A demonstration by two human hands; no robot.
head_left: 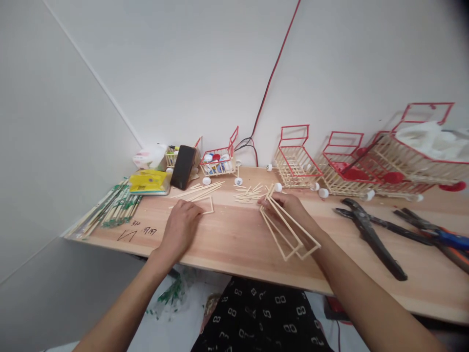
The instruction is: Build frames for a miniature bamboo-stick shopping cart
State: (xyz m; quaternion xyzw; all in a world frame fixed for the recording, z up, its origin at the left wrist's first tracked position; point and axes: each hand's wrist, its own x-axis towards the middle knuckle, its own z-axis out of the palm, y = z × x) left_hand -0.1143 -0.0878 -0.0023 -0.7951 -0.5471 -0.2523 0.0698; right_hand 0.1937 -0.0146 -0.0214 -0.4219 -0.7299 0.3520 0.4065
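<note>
My left hand rests on the wooden table, fingers curled down over the near part of a small frame of thin sticks. My right hand grips the far end of a long stick frame made of two or three stacked rectangles, which slants toward me over the table. Loose short sticks lie just beyond my right hand, and longer sticks lie beyond my left.
Several stick carts with red trim stand along the wall, one small cart holding bottle caps. Black pliers and other tools lie at right. A dark phone, yellow pack and bundled chopsticks sit at left.
</note>
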